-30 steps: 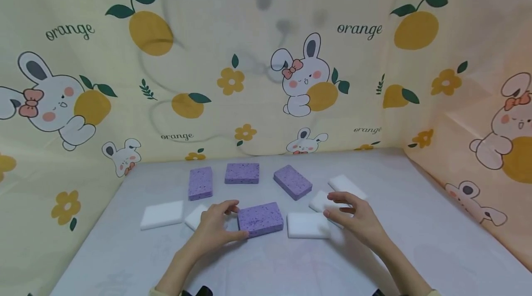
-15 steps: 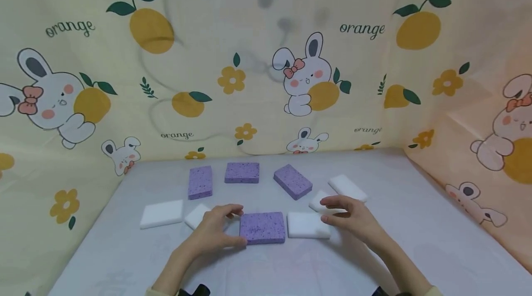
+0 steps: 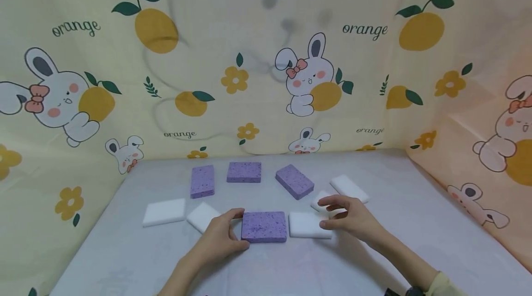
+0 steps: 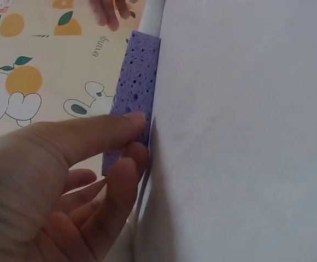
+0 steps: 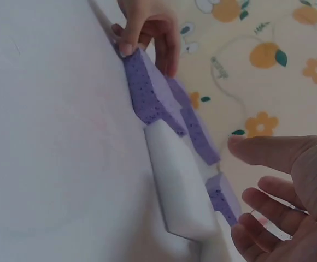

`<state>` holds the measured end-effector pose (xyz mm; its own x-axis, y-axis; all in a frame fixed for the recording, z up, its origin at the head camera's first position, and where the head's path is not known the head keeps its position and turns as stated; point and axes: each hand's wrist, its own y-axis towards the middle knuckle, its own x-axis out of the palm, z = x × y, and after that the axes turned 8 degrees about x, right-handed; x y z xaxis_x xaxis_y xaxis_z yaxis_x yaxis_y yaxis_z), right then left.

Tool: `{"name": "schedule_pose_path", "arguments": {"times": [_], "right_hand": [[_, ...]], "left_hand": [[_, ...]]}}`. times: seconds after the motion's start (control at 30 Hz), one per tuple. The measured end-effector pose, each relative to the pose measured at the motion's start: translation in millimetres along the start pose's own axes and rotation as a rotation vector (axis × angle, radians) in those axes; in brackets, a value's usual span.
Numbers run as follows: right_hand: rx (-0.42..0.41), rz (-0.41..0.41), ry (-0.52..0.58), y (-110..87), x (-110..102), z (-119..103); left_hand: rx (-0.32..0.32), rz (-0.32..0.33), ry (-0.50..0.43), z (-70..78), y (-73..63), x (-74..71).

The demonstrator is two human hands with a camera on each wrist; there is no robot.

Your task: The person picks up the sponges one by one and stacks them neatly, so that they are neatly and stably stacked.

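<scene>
The left hand (image 3: pixel 218 237) pinches a purple sponge (image 3: pixel 264 226) roughly midway between the surface's (image 3: pixel 270 270) side edges; the right hand (image 3: pixel 356 218) hovers, fingers apart, near a white block (image 3: pixel 305 225). Light, even pressure should prevent skewing.

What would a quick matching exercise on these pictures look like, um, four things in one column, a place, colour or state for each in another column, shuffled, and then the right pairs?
1. Left hand
2. Right hand
3. Front sponge
4. Backdrop

A. Printed with rabbits and oranges
B. Holding nothing
C. At the front sponge's left end
D. Purple, just left of a white block in the head view

Pairs: 1-C, 2-B, 3-D, 4-A
</scene>
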<state>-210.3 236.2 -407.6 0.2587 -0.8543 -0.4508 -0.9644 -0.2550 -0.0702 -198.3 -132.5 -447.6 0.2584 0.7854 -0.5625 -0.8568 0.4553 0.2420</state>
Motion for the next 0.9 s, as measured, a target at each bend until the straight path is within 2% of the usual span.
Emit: {"name": "schedule_pose_path", "arguments": {"times": [0.2, 0.47, 0.67, 0.77, 0.9], "right_hand": [[0.043, 0.026, -0.033, -4.4, -8, 2], [0.117, 0.061, 0.078, -11.8, -6, 12], [0.160, 0.082, 0.102, -11.4, -3, 16], [0.161, 0.064, 0.108, -12.5, -3, 16], [0.170, 0.020, 0.136, -12.5, -2, 15]], "left_hand": [[-0.031, 0.008, -0.074, -1.0, -4.6, 0.6], [-0.032, 0.012, -0.099, -1.2, -9.2, -1.1], [-0.064, 0.002, -0.125, -2.5, -11.8, -0.3], [-0.078, -0.015, -0.139, -3.7, -12.2, 1.7], [-0.061, -0.019, -0.144, -5.2, -11.5, 3.6]]}}
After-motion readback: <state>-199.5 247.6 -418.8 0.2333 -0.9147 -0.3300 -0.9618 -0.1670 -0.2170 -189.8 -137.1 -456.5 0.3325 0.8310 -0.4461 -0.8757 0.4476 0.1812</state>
